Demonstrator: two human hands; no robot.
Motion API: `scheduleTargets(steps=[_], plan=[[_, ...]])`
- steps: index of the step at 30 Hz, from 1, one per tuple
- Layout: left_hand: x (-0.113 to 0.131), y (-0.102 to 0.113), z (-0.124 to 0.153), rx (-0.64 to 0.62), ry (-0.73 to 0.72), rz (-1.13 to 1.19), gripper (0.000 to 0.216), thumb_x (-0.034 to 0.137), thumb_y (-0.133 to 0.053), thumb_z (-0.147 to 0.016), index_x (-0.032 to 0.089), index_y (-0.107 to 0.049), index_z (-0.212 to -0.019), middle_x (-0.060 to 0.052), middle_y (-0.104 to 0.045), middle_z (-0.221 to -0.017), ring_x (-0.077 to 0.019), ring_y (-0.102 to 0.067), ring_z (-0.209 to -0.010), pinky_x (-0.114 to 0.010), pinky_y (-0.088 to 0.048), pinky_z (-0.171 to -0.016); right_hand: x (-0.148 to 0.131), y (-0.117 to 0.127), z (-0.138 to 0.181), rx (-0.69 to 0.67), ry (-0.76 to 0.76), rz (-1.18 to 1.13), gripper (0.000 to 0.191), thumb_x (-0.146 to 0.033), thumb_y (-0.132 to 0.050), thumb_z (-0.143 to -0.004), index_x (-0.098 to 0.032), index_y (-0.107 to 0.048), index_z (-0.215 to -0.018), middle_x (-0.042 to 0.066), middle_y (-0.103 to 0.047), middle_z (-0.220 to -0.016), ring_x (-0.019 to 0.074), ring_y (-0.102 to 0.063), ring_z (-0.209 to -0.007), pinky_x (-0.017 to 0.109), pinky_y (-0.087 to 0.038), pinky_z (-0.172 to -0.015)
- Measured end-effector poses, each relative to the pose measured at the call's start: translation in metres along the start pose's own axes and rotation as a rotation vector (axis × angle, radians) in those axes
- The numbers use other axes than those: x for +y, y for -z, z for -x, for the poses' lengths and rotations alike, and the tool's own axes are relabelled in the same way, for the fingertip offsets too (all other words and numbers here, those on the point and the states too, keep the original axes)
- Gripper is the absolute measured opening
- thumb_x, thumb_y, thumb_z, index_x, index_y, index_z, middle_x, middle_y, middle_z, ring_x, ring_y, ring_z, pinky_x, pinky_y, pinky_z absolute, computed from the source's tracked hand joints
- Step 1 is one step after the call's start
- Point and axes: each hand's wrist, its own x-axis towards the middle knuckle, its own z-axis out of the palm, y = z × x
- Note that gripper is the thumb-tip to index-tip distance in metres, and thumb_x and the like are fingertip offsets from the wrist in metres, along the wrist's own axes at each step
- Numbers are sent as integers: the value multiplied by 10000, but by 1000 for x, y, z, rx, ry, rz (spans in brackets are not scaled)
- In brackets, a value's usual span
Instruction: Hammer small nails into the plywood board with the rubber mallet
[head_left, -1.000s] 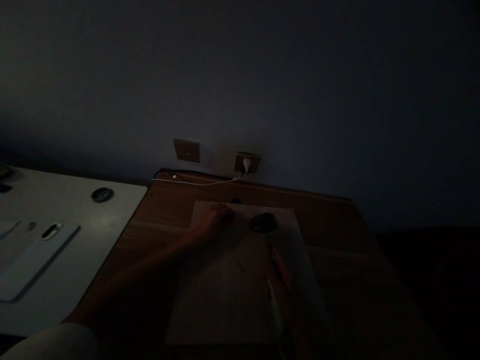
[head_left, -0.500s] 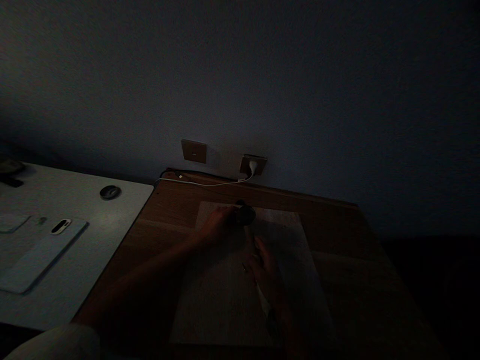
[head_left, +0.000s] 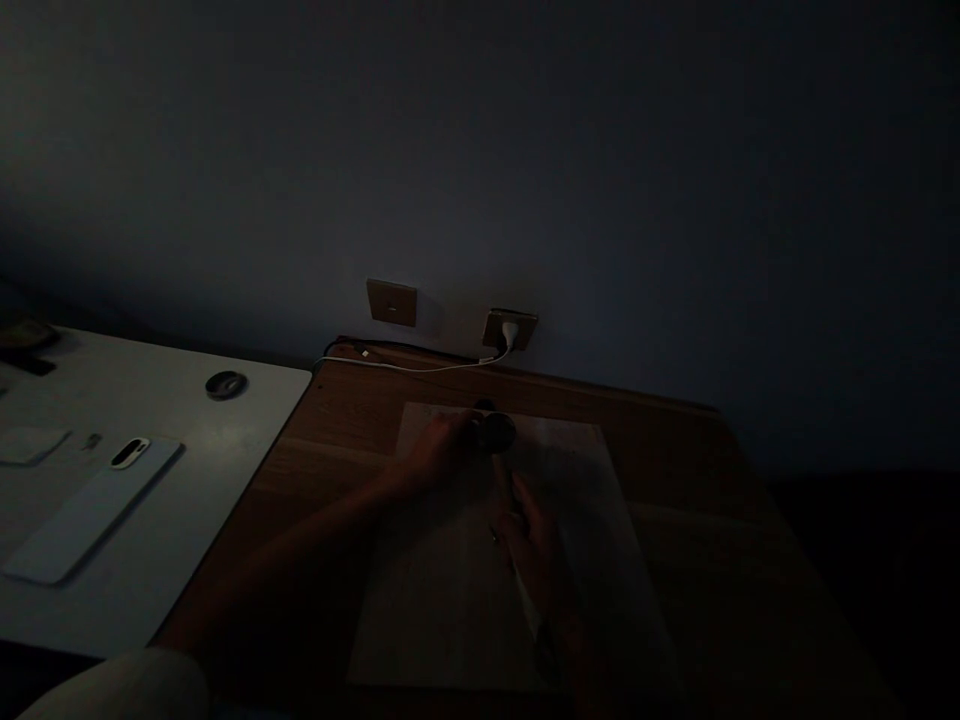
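Hands meet over the far end of a pale mat (head_left: 442, 610) that lies flat on a brown wooden tabletop (head_left: 337, 420). The light is very low and fine detail is lost.

The right hand (head_left: 536, 545) rests above the middle of the mat. It is closed around the handle of a long-handled tool (head_left: 501, 475). The handle runs from under the wrist, near the mat's near right corner, up to a dark rounded head at the mat's far edge. What kind of tool it is cannot be told in this gloom.

The left hand (head_left: 439, 450) lies on the mat's far left part, fingers curled, their tips right beside the dark head. Whether they touch it or pinch something small there cannot be told. The forearm crosses the mat's left edge, and a pale sleeve (head_left: 120, 690) shows off the mat's near left corner.

A small thin speck (head_left: 493, 537) lies on the mat's middle, just left of the right hand.

Beyond the mat's far edge, on the wall, sit a blank wall plate (head_left: 391, 302) and a socket (head_left: 525, 322) with a white plug (head_left: 511, 332) in it. A white cable (head_left: 405, 366) runs along the tabletop's back edge, behind the mat.

Well to the left of the mat a white tabletop (head_left: 187, 470) adjoins the wooden one. It carries a pale phone (head_left: 90, 510) lying face down, a small dark round thing (head_left: 226, 384) and a small pale square (head_left: 30, 445).
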Motion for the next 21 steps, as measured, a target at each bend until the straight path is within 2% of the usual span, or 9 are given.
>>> scheduleTargets(steps=[3,5,7,9,11,13,17,19,21], plan=[[2,1,7,54,-78,-163,449,101,-670,-866,165,-620,-1308,-134,-711,-1255,-275,-682,-1133,-402,-563,-963,2,5,5,42,-52,-61,765,-525,-684,-827,-158,-567,-1488,-15,-653,-759,117,-504,-495,241,-386,-441],[9,2,18,56,-208,-309,384,144,-669,-905,157,-619,-1285,-162,-668,-1303,-286,-651,-1165,-428,-550,-983,4,13,7,89,-74,-83,827,-552,-713,-799,-139,-552,-1497,-41,-612,-700,111,-481,-470,237,-370,-425],[19,3,34,-36,-465,-429,256,183,-636,-969,168,-645,-1225,-154,-676,-1286,-273,-646,-1156,-418,-532,-989,6,21,10,144,-91,-102,861,-570,-727,-785,-131,-546,-1504,-69,-555,-634,107,-449,-443,233,-346,-407],[31,2,51,-194,-790,-494,169,205,-595,-1021,186,-676,-1167,-119,-705,-1278,-255,-636,-1197,-401,-507,-1019,7,29,13,193,-105,-132,882,-590,-731,-778,-135,-542,-1510,-79,-527,-603,106,-427,-426,231,-325,-390],[41,-2,67,-270,-938,-519,168,219,-592,-1032,167,-698,-1150,-110,-720,-1287,-245,-622,-1239,-380,-501,-1026,7,34,15,216,-118,-151,890,-596,-747,-762,-144,-552,-1503,-83,-517,-588,107,-422,-419,232,-323,-384],[48,-7,78,-295,-944,-534,177,250,-609,-1028,145,-715,-1123,-120,-740,-1236,-240,-635,-1208,-362,-522,-971,7,36,18,237,-136,-161,885,-588,-765,-753,-163,-562,-1501,-83,-517,-580,112,-438,-427,232,-342,-392],[52,-11,83,-362,-927,-523,130,254,-637,-1009,171,-715,-944,-86,-751,-965,-221,-673,-935,-357,-531,-765,5,34,22,227,-178,-178,856,-590,-756,-781,-187,-562,-1511,-70,-548,-588,120,-470,-450,226,-357,-411],[48,-5,78,-350,-912,-480,122,211,-626,-1007,174,-704,-922,-71,-737,-907,-207,-663,-863,-347,-526,-740,6,33,23,189,-172,-166,822,-581,-748,-797,-194,-577,-1503,-68,-547,-580,124,-474,-451,225,-350,-412],[39,5,67,-307,-840,-382,125,174,-589,-1019,174,-710,-989,-80,-742,-961,-196,-675,-904,-315,-534,-776,8,33,23,173,-152,-137,789,-564,-744,-803,-205,-600,-1491,-57,-561,-591,133,-486,-456,236,-360,-418]])
